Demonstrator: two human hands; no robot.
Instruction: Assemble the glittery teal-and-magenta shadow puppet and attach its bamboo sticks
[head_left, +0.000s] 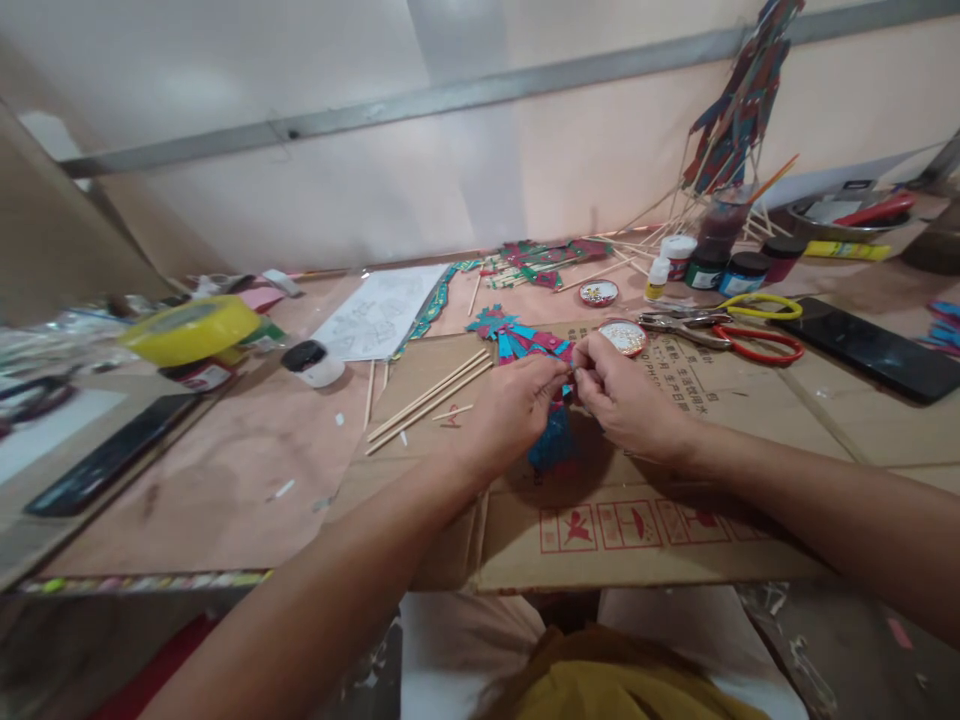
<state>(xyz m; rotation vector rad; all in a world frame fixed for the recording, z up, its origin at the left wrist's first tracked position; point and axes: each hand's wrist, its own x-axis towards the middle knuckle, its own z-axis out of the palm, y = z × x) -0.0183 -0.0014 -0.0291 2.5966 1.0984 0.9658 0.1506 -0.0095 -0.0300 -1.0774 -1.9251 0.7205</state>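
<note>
Both hands meet over a cardboard sheet (637,545). My left hand (517,405) is closed, its fingertips pinching a blue and dark red painted figure (551,440). Close beside it, my right hand (619,395) is also closed, with thumb and fingers pressed together at the same figure. Part of the figure shows below the fingers; the spot between the fingertips is too small to make out. Just beyond the hands lie blue and magenta painted pieces (517,338). Thin wooden sticks (427,400) rest to the left of my left hand.
Pliers (682,318), scissors with red handles (761,343) and a black phone (874,348) lie right. Paint jars (742,272) stand behind them. A round lid of beads (624,337) sits beyond my right hand. At left are a white jar (313,363), yellow tape (191,328) and drawings (379,310).
</note>
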